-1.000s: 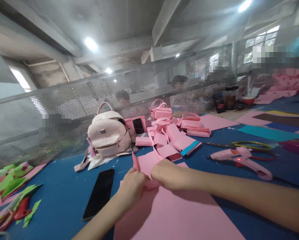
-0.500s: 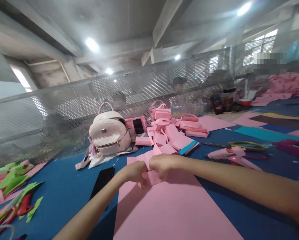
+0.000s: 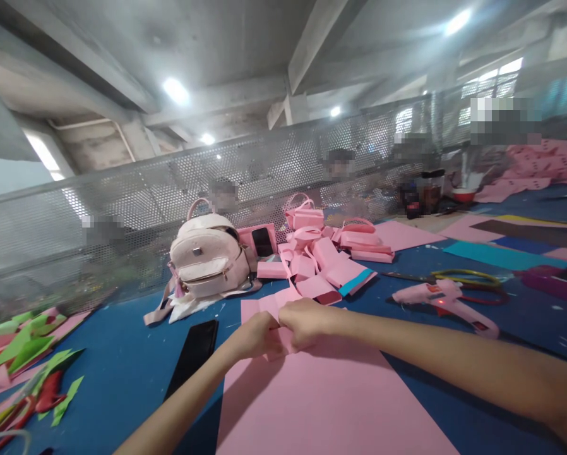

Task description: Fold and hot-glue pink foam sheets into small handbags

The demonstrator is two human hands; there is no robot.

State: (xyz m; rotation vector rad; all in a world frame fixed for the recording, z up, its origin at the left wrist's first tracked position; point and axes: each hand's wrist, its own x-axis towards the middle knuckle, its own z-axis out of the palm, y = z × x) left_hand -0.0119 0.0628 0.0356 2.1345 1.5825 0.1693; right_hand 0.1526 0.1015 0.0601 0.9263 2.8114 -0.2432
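Head view: at the far left, green, pink and orange paper scraps [image 3: 28, 341] lie heaped on the blue table [image 3: 122, 366]. Nearer on that side, red-handled scissors [image 3: 21, 414] are partly cut off by the picture's edge. Right of these, a black phone [image 3: 196, 347] lies flat, its near part hidden by the left forearm. Beyond it a pale backpack [image 3: 210, 256] stands upright before the perforated metal screen [image 3: 264, 164], through which people are indistinctly visible.

At the centre, the left hand [image 3: 257, 335] has its fingers bent and closed on folded pink paper [image 3: 274, 299]. This paper is located over the far part of a large pink sheet [image 3: 326, 404], which extends toward the near edge. Just beside the left, the right hand [image 3: 307, 322] is also closed on the folded paper, its fingers curled under; its fingertips are hidden.

Beyond the hands, a pile of pink paper pieces [image 3: 328, 253] is noted, one bearing a blue strip; a second phone [image 3: 262, 242] leans at its left. To the right, a pink glue gun [image 3: 447, 300] lies with a red light showing, near scissors with yellow and red handles [image 3: 473, 278]. Farther right, a teal strip [image 3: 501, 256] lies flat; beyond stands a dark lidded jar [image 3: 431, 189].
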